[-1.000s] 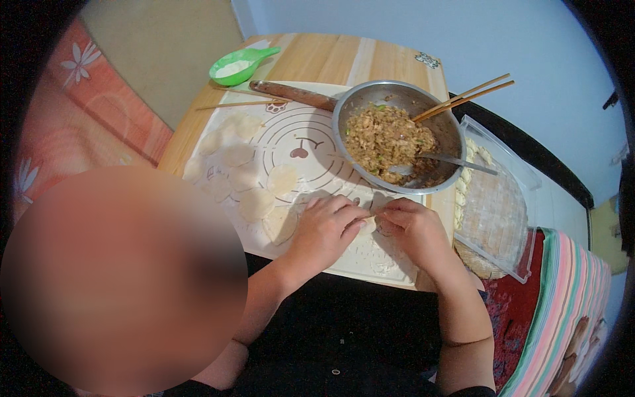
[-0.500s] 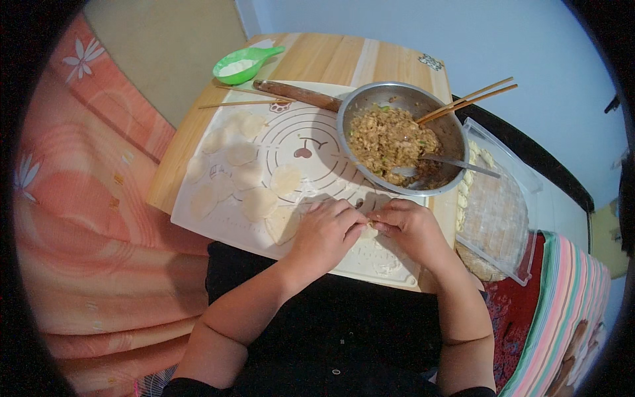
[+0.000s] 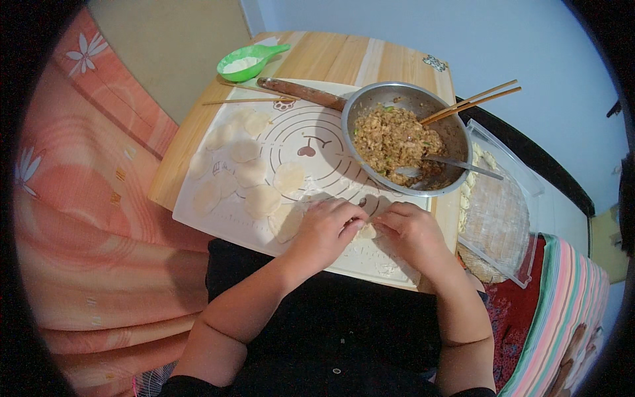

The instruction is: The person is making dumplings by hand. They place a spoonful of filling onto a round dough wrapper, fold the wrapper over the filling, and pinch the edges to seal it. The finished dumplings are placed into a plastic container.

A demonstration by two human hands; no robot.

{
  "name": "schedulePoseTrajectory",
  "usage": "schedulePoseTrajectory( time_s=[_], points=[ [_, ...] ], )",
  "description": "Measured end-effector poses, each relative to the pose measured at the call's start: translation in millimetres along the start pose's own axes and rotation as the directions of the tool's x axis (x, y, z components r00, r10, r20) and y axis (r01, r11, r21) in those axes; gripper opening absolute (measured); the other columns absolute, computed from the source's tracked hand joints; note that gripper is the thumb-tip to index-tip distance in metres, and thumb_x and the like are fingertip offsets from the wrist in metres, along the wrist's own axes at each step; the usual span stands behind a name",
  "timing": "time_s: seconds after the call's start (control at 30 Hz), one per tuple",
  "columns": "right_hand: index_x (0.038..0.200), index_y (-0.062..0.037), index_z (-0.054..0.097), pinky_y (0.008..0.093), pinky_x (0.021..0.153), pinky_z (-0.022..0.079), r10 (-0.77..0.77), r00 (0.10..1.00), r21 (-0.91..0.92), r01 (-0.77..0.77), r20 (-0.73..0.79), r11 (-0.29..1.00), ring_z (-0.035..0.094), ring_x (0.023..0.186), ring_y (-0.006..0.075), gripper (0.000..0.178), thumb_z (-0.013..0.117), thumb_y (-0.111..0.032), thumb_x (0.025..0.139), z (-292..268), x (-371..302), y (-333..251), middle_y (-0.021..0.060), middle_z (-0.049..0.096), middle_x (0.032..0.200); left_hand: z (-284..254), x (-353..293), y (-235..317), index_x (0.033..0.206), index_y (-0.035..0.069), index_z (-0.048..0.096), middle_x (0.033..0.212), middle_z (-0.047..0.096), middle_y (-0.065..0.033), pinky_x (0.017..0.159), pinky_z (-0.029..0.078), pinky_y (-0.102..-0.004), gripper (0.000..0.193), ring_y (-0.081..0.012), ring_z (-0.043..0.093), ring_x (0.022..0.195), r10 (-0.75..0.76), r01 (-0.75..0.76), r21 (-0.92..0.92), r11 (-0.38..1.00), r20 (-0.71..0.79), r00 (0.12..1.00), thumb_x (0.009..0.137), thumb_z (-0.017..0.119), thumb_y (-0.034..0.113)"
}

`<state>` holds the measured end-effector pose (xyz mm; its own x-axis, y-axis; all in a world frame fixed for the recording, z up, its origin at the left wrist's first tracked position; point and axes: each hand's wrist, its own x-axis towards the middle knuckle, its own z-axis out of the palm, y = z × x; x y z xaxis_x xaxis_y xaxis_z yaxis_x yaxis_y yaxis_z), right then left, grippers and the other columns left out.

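A small pale dough dumpling (image 3: 368, 231) is pinched between my two hands near the front of the white printed pastry mat (image 3: 357, 261). The fingers and thumb of my left hand (image 3: 327, 228) close on its left side. On the other side, my right hand (image 3: 413, 231) has its fingertips pressed together at the dumpling's edge. My fingers cover much of it. Several round dough wrappers (image 3: 262, 200) lie on the mat to the left, some overlapping. Just beyond my hands stands a steel bowl (image 3: 456, 152) of minced filling (image 3: 397, 142), with a spoon (image 3: 463, 165) and chopsticks (image 3: 473, 104) in it.
A wooden rolling pin (image 3: 301, 92) rests against the bowl's left side. At the back left of the wooden table (image 3: 331, 56) sits a green scoop (image 3: 248, 66) of white flour. Beside the table's right edge, a clear lidded tray (image 3: 496, 212) holds a row of dumplings.
My right fingers have shifted slightly away from the left ones, and more of the dumpling shows between them. The whole view has moved a little; other things stay in place.
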<state>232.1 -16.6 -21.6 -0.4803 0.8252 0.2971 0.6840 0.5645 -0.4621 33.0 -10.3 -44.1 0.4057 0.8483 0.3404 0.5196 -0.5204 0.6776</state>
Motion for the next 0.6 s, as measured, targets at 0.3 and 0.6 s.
schedulePoseTrajectory(
  time_s=[0.3, 0.6],
  points=[
    [0.099, -0.0064, 0.068, 0.0387, 0.068, 0.051, 0.156, 0.987, 0.142, -0.16, 0.04, 0.977, 0.063, 0.076, 0.0332, 0.021, 0.063, -0.009, 0.078, -14.1, -8.8, 14.8, 0.0145, 0.065, 0.087, -14.4, -7.1, 1.1, 0.097, 0.008, 0.061, 0.084, 0.06, -0.0047, 0.078, 0.043, -0.0362, 0.02, -0.0237, 0.058, 0.082, -0.009, 0.003, 0.05, 0.999, 0.118, 0.993, 0.078, 0.067, 0.013],
    [0.096, -0.0058, 0.068, 0.0379, 0.067, 0.051, 0.214, 0.973, 0.27, -0.23, 0.087, 0.935, 0.063, 0.076, 0.0335, 0.02, 0.068, -0.01, 0.076, -2.1, -3.6, 8.7, 0.0149, 0.065, 0.087, -8.6, -11.0, -1.8, 0.094, 0.009, 0.058, 0.082, 0.059, -0.004, 0.082, 0.04, -0.0372, 0.02, -0.0237, 0.057, 0.083, 0.048, -0.06, 0.137, 0.989, 0.091, 0.995, 0.076, 0.067, 0.011]
  ],
)
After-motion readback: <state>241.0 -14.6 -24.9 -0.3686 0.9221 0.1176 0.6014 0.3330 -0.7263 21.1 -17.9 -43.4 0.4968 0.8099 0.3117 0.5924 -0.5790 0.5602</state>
